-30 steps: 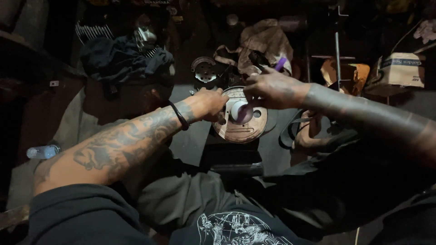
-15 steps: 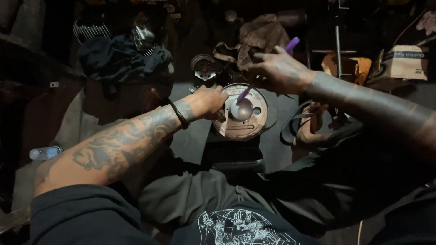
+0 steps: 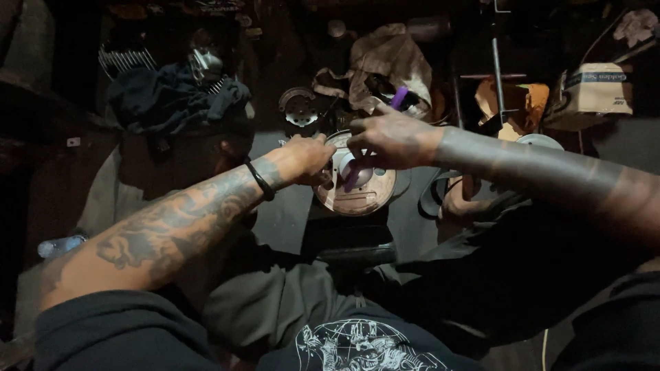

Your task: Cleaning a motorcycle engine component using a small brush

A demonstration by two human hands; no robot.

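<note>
Round metal disc [image 3: 361, 189] sits under my hands: left hand [image 3: 306, 159] grips its left rim, right hand [image 3: 388, 141] holds a purple tool [image 3: 399, 97]; crumpled rag [image 3: 388, 58] behind.

Rust-brown round plate [image 3: 361, 185], purple-handled tool [image 3: 399, 97], black wristband [image 3: 260, 181].

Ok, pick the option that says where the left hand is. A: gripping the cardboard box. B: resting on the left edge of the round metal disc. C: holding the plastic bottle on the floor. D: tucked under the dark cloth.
B: the left hand lies against the left edge of the round metal disc, far from the other things.
</note>
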